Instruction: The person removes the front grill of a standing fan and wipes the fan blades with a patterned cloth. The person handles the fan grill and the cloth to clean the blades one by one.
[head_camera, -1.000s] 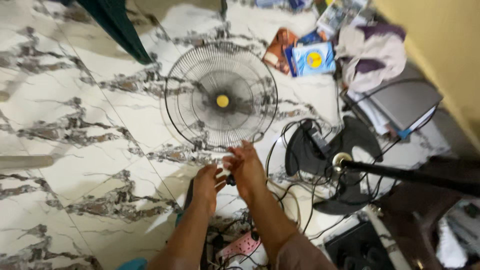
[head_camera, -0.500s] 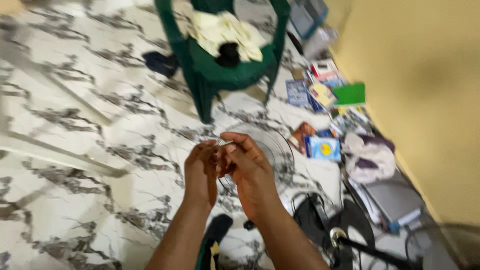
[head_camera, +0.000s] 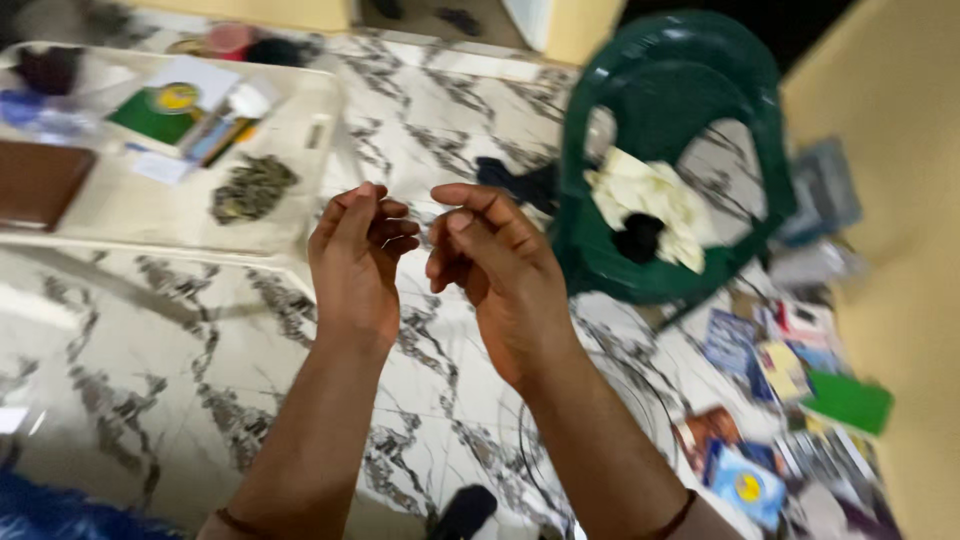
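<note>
Our two hands have come up high, away from the round black wire fan guard, which a second ago lay right under them. So the small fiddly work has moved up into the air.

Our left hand has its fingers curled in. Our right hand has thumb and fingers bent close together. We cannot tell if they pinch anything (whatever it is, it is too tiny to see).

We count one green plastic chair with one pale crumpled cloth on its seat, one cream plastic table, and one blue packet on the white marble floor.
</note>
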